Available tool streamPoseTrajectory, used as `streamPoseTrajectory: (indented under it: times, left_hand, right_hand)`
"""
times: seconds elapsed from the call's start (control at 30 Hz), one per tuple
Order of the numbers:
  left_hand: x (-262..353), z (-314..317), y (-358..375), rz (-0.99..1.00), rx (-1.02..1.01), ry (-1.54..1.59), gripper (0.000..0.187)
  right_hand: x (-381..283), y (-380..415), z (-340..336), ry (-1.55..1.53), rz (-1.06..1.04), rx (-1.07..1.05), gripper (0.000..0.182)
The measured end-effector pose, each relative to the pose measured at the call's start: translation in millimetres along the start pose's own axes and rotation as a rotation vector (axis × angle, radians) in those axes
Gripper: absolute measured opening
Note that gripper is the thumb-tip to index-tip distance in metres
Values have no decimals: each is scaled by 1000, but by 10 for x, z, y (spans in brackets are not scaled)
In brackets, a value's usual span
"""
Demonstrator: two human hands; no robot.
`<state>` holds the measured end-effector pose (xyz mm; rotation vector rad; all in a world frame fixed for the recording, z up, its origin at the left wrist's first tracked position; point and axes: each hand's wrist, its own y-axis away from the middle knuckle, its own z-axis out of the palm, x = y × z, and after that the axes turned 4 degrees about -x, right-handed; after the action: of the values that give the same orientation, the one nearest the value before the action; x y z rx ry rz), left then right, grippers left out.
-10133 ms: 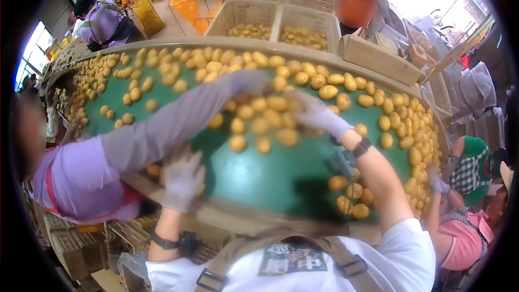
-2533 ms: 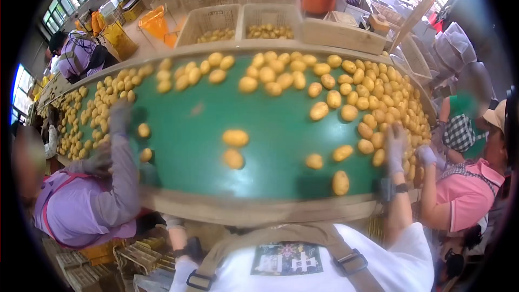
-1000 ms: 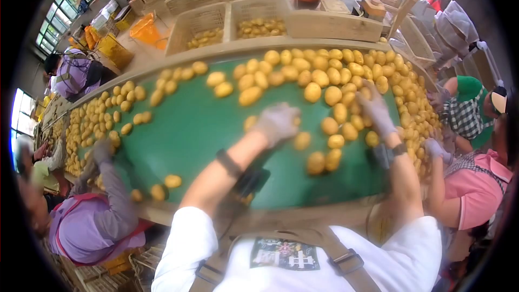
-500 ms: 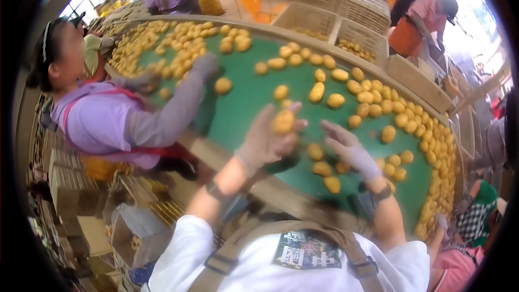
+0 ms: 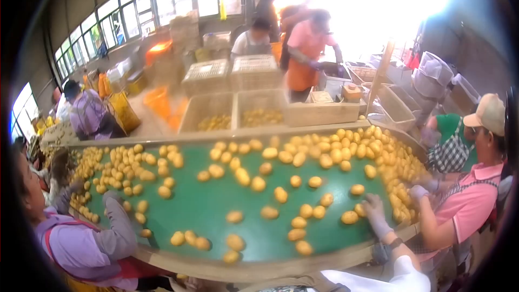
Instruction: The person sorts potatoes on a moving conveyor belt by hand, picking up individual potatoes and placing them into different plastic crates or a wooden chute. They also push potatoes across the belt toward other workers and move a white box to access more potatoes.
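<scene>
My right hand (image 5: 377,216), in a pale glove, reaches over the green sorting surface (image 5: 208,213) from the lower right. Its fingers are stretched out and apart beside a potato (image 5: 350,217), close to the edge of a large heap of potatoes (image 5: 397,176). Whether the fingertips touch a potato is not clear. My left hand is out of view. Several loose potatoes (image 5: 304,247) lie scattered over the middle of the surface.
A co-worker in a purple shirt (image 5: 81,243) stands at the left, arms over the surface. Another in pink (image 5: 465,205) works at the right heap. Across the far edge stand crates (image 5: 207,107) holding potatoes, with more people behind. A wooden rim (image 5: 216,273) borders the near side.
The view has tilted up and swung round. My left hand, which held a potato, has left the frame. My right hand now lies near the potatoes at the right.
</scene>
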<state>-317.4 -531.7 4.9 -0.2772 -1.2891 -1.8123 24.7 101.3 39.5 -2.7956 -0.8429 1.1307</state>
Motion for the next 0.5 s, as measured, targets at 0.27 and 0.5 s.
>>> streamPoseTrajectory:
  times: [0.27, 0.5]
  left_hand:
    - [7, -15, -285, 126, -79, 0, 36]
    - [453, 476, 311, 790, 197, -431, 48]
  right_hand:
    - [-1873, -41, 957, -502, -165, -744, 63]
    - [-991, -894, 693, -470, -111, 190, 35]
